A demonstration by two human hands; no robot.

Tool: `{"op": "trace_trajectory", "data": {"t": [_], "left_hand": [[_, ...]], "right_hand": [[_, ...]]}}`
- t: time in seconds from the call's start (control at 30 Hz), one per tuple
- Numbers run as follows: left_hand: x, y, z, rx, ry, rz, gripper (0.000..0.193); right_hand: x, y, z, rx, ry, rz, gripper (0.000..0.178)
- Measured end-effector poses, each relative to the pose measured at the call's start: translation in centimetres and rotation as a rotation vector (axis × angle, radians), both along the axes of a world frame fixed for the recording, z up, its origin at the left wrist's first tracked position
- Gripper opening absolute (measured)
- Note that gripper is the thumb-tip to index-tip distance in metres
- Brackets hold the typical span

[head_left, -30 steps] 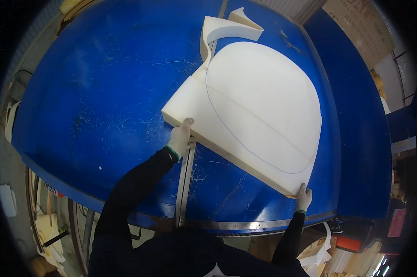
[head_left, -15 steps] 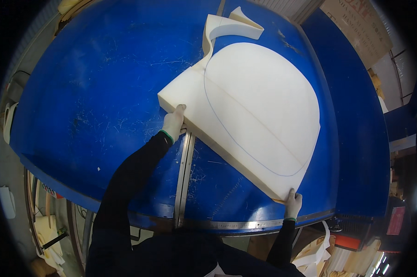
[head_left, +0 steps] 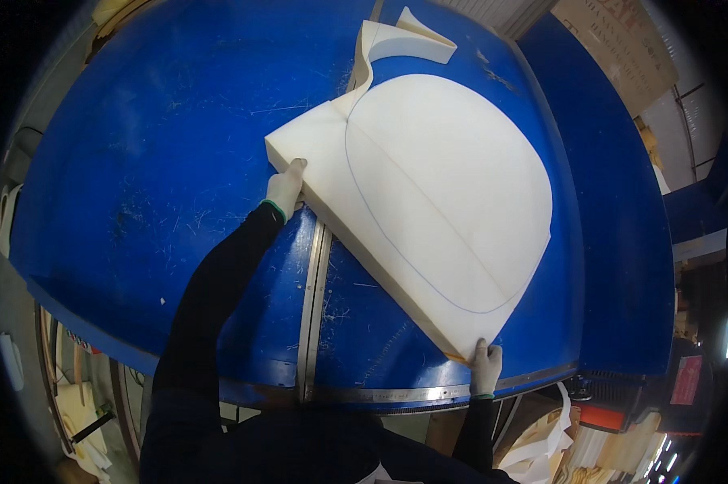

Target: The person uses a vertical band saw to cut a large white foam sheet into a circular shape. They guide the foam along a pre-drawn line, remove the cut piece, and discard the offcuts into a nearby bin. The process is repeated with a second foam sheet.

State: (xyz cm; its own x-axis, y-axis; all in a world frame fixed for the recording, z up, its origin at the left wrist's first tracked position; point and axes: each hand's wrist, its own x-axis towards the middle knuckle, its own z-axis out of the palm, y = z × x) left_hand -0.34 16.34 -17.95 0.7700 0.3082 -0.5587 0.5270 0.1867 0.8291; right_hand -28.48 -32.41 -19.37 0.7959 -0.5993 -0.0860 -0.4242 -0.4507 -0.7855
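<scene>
A thick white foam slab (head_left: 453, 185) lies slanted on the blue table, with a curved outline drawn on it in blue pen and a faint straight line across it. Its far and right sides are rounded, and the near side is straight. My gloved left hand (head_left: 287, 187) grips the left end of that straight edge, thumb on top and fingers beneath. At the near right corner my gloved right hand (head_left: 485, 369) pinches the foam, thumb on top. From the slab's far left side a curling strip of foam (head_left: 404, 42) trails onto the table, still joined to it.
The blue table top (head_left: 162, 161) is scratched, and a metal strip (head_left: 314, 306) runs across it under the slab. A metal rail (head_left: 412, 394) lines the near edge. Upright blue panel (head_left: 614, 202) stands at right, with a cardboard sheet (head_left: 618, 52) behind. Foam scraps (head_left: 541, 448) lie below, lower right.
Both hands have shifted the slab slightly left, its left end swinging a little away from me. The foam strip has moved along with it. Both grips stay the same.
</scene>
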Motion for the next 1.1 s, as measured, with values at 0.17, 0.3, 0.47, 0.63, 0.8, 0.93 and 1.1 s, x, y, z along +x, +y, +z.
{"op": "trace_trajectory", "data": {"t": [0.17,0.3,0.47,0.63,0.8,0.93,1.1], "left_hand": [[1.9,0.7,-0.3,0.001,-0.060,0.048,0.056],[3.7,1.8,-1.4,0.002,-0.092,0.072,0.054],[5.5,2.2,-1.4,0.033,-0.126,0.112,0.055],[6.7,2.7,-0.9,0.036,-0.135,0.043,0.058],[8.7,3.2,-1.5,0.067,-0.197,0.089,0.057],[11.1,4.2,-3.0,0.078,-0.184,0.036,0.059],[12.0,4.2,-2.2,0.102,-0.208,0.038,0.062]], "right_hand": [[-1.1,2.2,0.5,0.024,0.117,0.027,0.038],[-1.8,5.0,2.0,0.012,0.141,0.081,0.039],[-2.3,7.1,1.7,0.104,0.096,0.088,0.034],[-2.4,9.1,2.4,0.135,0.113,0.102,0.032],[-2.2,11.4,2.9,0.169,0.125,0.099,0.036],[-2.9,12.2,1.4,0.241,0.128,0.102,0.036],[-3.1,13.5,1.5,0.317,0.099,0.100,0.035]]}}
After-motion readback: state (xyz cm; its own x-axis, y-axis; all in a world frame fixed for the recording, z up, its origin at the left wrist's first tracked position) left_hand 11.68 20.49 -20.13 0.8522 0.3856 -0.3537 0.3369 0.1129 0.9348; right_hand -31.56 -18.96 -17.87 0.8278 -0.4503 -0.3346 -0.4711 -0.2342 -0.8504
